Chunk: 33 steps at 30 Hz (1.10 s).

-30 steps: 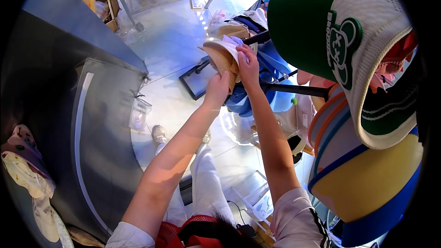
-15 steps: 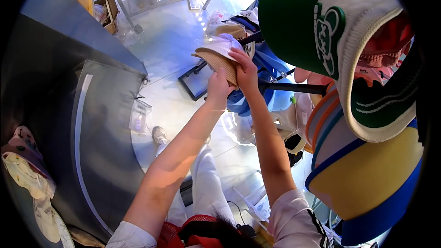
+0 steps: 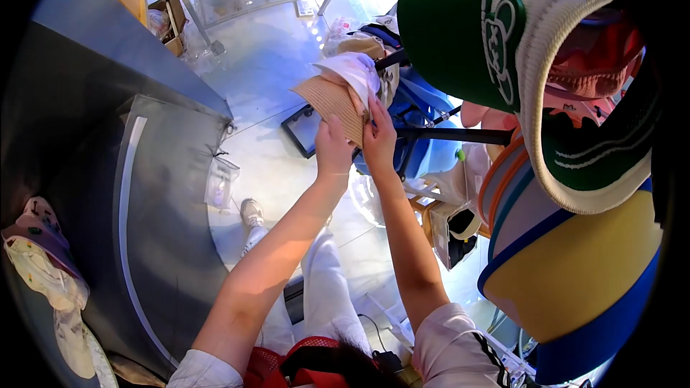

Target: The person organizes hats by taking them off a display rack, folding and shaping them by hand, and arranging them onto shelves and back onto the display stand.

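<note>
In front of me, over the floor, I hold a cap with a tan ribbed brim [image 3: 329,103] and a white part [image 3: 351,70] behind it. My left hand [image 3: 334,149] pinches the brim's near edge. On the other side, my right hand [image 3: 379,140] has its fingers along the cap's right edge, closed on it. The brim's flat ribbed face shows towards me. Parts of the fingers are hidden behind the cap. Just beyond it, a dark rack arm [image 3: 392,59] carries several more caps [image 3: 363,44].
Close on my right hang a green and white cap [image 3: 449,29] and a stack of colourful visors [image 3: 568,266] on a black rack arm [image 3: 460,135]. A dark curved counter [image 3: 172,244] stands at left, with a patterned cloth hat [image 3: 47,266]. A clear bag [image 3: 221,183] hangs from it.
The tan brim has turned and now shows more of its flat face. Both hands have come slightly lower and nearer to me. The hanging caps at right appear shifted slightly left.
</note>
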### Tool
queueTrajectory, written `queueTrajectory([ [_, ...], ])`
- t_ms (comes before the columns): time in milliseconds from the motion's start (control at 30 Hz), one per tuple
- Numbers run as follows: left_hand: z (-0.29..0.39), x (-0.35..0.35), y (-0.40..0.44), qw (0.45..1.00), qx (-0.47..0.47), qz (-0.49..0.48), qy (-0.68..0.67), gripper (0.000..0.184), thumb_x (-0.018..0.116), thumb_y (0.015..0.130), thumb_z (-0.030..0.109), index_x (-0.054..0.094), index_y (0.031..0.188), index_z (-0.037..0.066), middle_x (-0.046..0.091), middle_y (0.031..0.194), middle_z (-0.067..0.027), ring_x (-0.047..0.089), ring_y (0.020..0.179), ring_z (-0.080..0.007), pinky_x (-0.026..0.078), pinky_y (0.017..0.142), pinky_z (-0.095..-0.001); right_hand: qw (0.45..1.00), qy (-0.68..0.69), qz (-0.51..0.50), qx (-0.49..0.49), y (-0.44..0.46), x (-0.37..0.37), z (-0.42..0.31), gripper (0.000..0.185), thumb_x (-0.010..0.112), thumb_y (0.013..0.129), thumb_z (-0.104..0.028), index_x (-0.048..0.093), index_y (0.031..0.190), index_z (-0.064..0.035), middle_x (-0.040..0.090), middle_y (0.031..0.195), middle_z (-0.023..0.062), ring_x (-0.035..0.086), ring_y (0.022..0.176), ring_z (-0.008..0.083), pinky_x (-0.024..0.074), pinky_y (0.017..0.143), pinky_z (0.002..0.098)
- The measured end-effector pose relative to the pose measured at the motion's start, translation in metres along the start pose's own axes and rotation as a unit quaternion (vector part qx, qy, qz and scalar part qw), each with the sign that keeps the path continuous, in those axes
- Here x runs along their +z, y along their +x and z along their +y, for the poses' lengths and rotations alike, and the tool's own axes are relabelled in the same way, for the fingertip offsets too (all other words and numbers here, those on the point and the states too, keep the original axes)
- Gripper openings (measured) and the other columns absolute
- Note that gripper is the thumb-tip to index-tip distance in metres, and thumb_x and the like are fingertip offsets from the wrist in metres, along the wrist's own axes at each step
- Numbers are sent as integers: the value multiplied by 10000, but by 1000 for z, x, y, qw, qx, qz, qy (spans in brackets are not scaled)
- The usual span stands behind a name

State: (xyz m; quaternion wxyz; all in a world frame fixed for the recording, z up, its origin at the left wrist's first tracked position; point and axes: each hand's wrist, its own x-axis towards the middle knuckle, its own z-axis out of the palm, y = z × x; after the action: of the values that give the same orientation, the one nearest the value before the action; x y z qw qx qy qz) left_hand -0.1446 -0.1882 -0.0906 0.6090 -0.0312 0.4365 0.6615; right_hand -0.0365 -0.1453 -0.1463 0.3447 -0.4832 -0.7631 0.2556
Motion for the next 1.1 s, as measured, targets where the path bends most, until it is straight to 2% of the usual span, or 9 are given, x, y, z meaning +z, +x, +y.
queueTrajectory([
  [167,12,3,9,999,-38,-5,-30,352,307,911,308,359,1112,24,469,1071,-93,481,998,-195,433,849,-369,998,13,23,64,16,-1,-23,501,396,677,93,474,1156,-28,427,1187,145,486,1008,214,442,615,203],
  [367,24,4,7,997,-50,15,59,358,345,903,298,352,1113,8,459,1081,-107,483,994,-236,451,824,-394,995,-57,35,73,15,3,-9,498,411,661,70,466,1147,-24,440,1147,146,509,959,231,450,601,212],
  [467,20,-3,10,994,-28,38,99,323,444,861,228,381,1070,-10,481,1021,-112,532,870,-175,495,653,-289,992,-101,45,62,13,7,-5,471,432,677,47,456,1142,-20,455,1116,155,525,932,233,459,619,245],
  [567,14,-13,15,983,83,9,165,271,487,833,145,410,1018,-37,501,978,-125,568,821,-192,525,602,-277,988,-144,39,29,17,4,-9,439,465,696,22,457,1133,-14,481,1087,168,555,871,232,467,650,295],
  [600,13,-16,18,980,90,2,175,255,486,827,125,415,1005,-44,505,966,-129,575,808,-198,531,595,-276,989,-124,15,80,18,1,-14,316,494,729,-34,526,1043,-21,562,922,191,583,725,274,458,623,349],
  [700,14,-16,21,977,96,-11,188,223,485,814,82,426,978,-57,516,935,-137,591,773,-208,544,579,-276,970,-185,-34,154,20,-1,-25,182,493,755,-86,586,903,-33,573,740,195,564,626,330,437,566,374],
  [733,16,-14,20,979,87,-8,181,220,485,812,77,427,976,-58,518,930,-138,592,764,-208,545,577,-277,975,-178,13,130,18,4,-26,143,492,763,-121,599,811,-40,538,635,194,540,597,358,416,533,397],
  [833,21,-9,16,983,76,-5,168,219,484,806,66,431,976,-62,519,926,-138,593,755,-208,548,574,-278,971,-200,15,131,15,7,-34,154,442,766,-108,560,722,-20,551,665,196,545,626,367,428,575,449],
  [1100,15,-18,24,975,81,2,208,251,521,780,89,480,976,-62,556,884,-132,592,738,-192,532,523,-272,964,-200,-7,172,11,10,-40,134,456,759,-106,548,745,-9,555,673,204,548,646,372,428,589,449],
])
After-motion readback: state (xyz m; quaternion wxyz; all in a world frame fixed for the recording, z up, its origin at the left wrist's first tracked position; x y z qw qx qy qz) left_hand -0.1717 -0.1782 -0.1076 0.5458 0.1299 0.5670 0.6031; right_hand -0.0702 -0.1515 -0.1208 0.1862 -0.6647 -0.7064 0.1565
